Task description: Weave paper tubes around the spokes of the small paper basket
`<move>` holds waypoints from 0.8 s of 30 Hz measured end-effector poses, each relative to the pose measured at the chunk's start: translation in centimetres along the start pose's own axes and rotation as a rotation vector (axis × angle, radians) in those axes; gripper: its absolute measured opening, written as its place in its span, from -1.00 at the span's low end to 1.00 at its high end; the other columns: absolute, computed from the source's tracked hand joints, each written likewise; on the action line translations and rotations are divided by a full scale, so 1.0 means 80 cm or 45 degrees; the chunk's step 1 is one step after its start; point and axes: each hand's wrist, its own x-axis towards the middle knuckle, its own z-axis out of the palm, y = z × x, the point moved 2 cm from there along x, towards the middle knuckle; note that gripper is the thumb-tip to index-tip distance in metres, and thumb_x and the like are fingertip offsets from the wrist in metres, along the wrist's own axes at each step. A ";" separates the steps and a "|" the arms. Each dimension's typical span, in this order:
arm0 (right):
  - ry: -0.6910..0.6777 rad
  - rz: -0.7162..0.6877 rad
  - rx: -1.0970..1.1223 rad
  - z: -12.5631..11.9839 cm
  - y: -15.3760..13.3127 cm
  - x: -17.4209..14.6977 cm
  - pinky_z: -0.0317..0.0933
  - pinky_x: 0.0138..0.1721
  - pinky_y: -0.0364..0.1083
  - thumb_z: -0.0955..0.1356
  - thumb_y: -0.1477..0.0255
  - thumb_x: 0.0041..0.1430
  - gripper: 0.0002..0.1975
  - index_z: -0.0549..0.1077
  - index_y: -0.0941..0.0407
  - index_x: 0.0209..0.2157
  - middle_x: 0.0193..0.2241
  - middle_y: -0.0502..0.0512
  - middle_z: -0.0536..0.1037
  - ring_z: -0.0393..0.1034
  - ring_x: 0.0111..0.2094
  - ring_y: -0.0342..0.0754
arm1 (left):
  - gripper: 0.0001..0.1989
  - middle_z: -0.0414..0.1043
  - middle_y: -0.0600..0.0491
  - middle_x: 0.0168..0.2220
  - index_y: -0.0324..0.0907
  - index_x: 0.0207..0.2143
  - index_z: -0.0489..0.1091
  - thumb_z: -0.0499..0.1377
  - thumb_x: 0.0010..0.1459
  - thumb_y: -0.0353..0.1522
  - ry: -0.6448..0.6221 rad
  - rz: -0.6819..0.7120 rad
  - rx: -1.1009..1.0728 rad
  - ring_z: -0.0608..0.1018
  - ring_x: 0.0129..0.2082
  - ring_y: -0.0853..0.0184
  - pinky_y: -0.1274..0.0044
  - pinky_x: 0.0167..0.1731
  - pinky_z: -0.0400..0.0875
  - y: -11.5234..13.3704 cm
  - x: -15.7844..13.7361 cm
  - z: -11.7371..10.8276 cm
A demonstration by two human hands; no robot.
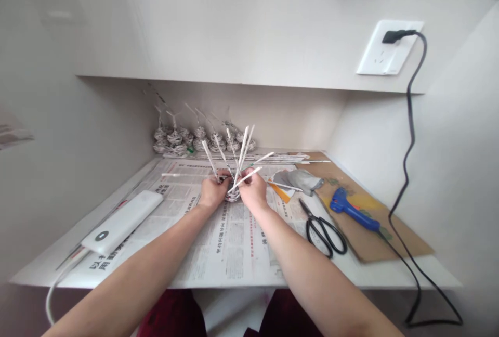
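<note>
Both of my hands meet at the middle of the newspaper-covered desk [218,243], around a small woven paper piece [233,195] made of rolled newspaper tubes. Several white paper tubes [240,154] stick up and fan out from it. My left hand [212,191] grips its left side. Against its right side, my right hand [253,191] pinches one of the tubes. The piece's base is mostly hidden between my fingers.
A row of finished woven paper pieces [198,139] stands at the back wall. A white power bank [122,221] with cable lies left. Black scissors [323,229], a blue glue gun [353,209] on cardboard [390,241], a grey cloth [302,180], and loose paper tubes [288,158] lie right.
</note>
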 end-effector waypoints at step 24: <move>-0.357 -0.021 -1.157 -0.047 -0.056 0.001 0.16 -0.33 -0.10 0.23 0.34 0.18 -0.75 0.54 -0.06 -0.28 -0.32 0.06 0.59 0.46 -0.29 -0.02 | -0.87 0.53 0.05 -0.41 -0.19 -0.43 0.48 0.14 -0.03 -0.38 -0.202 0.056 -0.132 0.53 -0.39 0.31 0.53 -0.31 0.40 -0.007 -0.003 -0.004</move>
